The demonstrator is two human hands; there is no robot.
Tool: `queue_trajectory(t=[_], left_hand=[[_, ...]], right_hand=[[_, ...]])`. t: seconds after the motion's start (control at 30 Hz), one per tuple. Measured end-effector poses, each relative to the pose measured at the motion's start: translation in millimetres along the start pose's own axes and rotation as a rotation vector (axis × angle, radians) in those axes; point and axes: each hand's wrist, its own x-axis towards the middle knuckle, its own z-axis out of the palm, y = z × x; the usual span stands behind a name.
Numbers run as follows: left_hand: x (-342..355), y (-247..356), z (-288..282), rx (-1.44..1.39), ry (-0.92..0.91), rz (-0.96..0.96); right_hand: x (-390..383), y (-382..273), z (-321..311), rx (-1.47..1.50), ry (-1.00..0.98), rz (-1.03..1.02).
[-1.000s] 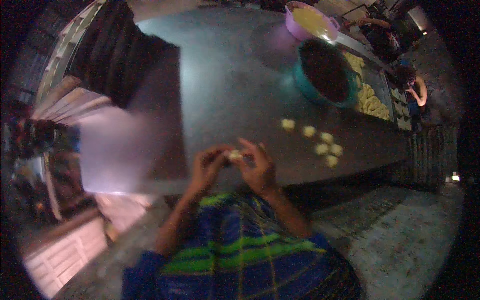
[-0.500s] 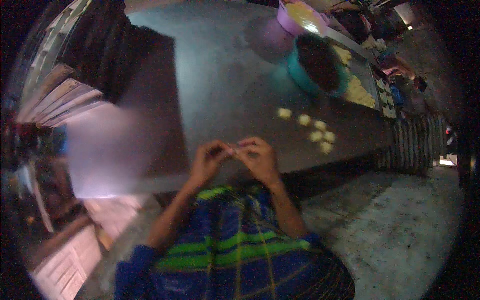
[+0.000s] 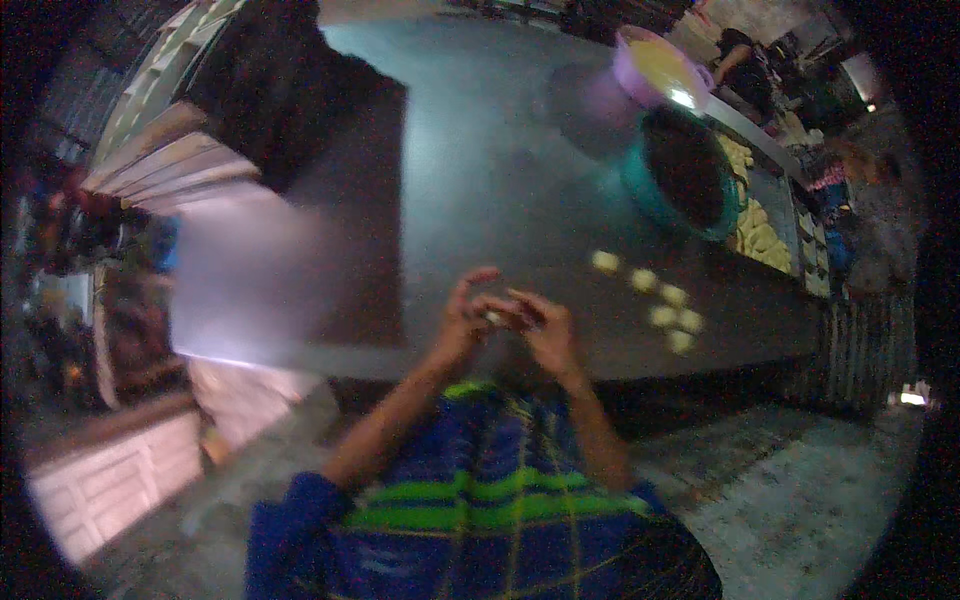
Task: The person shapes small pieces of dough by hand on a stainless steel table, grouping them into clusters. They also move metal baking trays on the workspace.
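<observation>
Now my left hand (image 3: pixel 460 328) lifts its index finger, while my right hand's (image 3: pixel 546 334) fingers curl in to meet it. The small pale piece (image 3: pixel 493 317) sits between them, fingers narrow (blur hides which hand grips), so it's still being worked; six pale lumps (image 3: pixel 663 316) stay put, right of my right hand.

1. The left hand (image 3: pixel 461 328) and right hand (image 3: pixel 548 335) mostly hide a blurred pale piece (image 3: pixel 493 317).
2. Dark contents (image 3: pixel 690 165) of the teal tub (image 3: pixel 643 187) are too murky to tell.
3. The lower edge cuts off the striped garment (image 3: pixel 485 510).
</observation>
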Motion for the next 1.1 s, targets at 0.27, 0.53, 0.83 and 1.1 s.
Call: queue_trajectory(t=[0.27, 0.53, 0.83, 1.1], left_hand=[[19, 23, -7, -0.296, 0.103, 0.300], [16, 21, -50, -0.115, 0.478, 0.285], [25, -39, 33, 0.179, 0.325, 0.123], [49, -38, 137, 1.527, 0.009, 1.139]], right_hand=[[1, -2, -4, -0.612, 0.254, -0.725], [56, 66, -87, -0.503, 0.522, -0.100], [72, 128, -133, -0.456, 0.366, -0.256], [8, 97, -140, 0.163, -0.297, -0.161]])
